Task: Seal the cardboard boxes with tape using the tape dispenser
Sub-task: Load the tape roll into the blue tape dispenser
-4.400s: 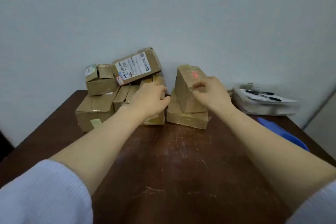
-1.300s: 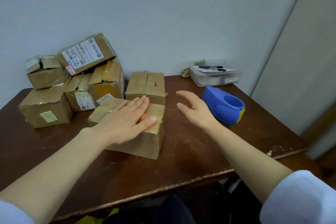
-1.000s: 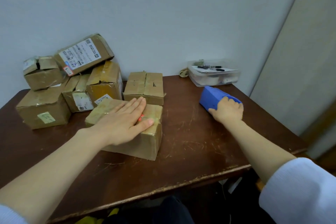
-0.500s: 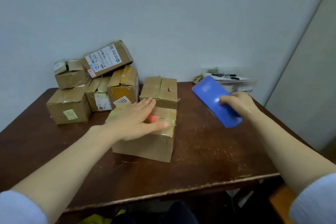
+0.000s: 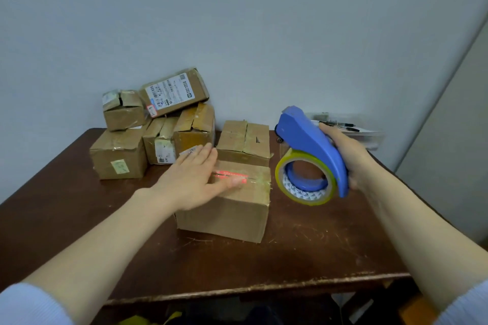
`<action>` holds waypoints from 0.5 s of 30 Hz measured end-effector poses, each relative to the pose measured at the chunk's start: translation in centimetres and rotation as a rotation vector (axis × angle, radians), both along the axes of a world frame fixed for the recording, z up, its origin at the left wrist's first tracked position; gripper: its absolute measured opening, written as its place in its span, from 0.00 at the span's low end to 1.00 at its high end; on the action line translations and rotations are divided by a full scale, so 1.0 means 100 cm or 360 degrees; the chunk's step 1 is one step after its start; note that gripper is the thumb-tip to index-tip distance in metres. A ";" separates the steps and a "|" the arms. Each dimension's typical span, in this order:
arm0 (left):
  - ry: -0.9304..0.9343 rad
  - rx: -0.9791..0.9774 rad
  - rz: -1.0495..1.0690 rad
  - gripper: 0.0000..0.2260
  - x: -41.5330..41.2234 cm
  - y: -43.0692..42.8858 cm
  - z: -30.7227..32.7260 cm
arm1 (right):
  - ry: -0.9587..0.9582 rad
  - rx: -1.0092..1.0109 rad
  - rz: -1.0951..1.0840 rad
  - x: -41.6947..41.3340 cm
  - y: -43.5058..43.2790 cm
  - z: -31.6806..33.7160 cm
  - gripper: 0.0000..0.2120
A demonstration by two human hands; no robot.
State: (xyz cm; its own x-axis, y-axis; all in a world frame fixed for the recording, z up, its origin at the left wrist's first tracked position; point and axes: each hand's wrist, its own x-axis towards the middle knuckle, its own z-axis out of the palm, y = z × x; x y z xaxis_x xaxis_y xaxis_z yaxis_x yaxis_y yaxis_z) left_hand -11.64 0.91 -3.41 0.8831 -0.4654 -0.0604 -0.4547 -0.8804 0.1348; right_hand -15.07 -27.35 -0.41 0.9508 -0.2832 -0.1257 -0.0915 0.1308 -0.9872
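Lifted off the worktop (image 5: 303, 253) now, the tape dispenser (image 5: 311, 155) sits gripped in the right hand (image 5: 346, 153), just right of the box (image 5: 232, 211); left hand (image 5: 195, 182) presses flat on top.

The white shipping label (image 5: 171, 92) on the tilted top cardboard box (image 5: 200, 86) bears a barcode and QR code; its print is too small to read.

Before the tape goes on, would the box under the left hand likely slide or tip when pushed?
The box sits low and wide, so tipping seems unlikely. The left hand flat on top should stop it sliding.
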 end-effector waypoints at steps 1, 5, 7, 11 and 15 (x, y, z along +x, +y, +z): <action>-0.0011 0.0070 0.0035 0.50 0.000 0.003 -0.001 | 0.0017 0.0011 0.0033 -0.001 0.002 0.001 0.12; 0.0067 -0.0143 0.0118 0.40 -0.005 0.000 0.001 | 0.0061 0.0179 0.0179 -0.001 0.006 0.006 0.16; 0.0048 -0.0772 0.0211 0.27 -0.011 -0.010 0.017 | 0.0065 0.0286 0.0220 0.002 0.006 0.008 0.23; 0.0427 -0.1827 0.0262 0.10 -0.028 -0.038 0.054 | 0.0066 0.0330 0.0234 0.005 0.007 0.011 0.21; 0.0617 -0.2241 0.0223 0.09 -0.040 -0.058 0.069 | 0.0090 0.0348 0.0286 0.004 0.007 0.011 0.14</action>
State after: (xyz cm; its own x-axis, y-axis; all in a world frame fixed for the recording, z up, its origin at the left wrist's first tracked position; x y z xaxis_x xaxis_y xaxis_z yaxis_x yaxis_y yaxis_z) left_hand -15.64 -4.84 3.45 0.9597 -0.2532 0.1222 -0.1143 0.0457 0.9924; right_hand -14.70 -26.60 0.72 0.9731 -0.0711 -0.2192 -0.1864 0.3167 -0.9300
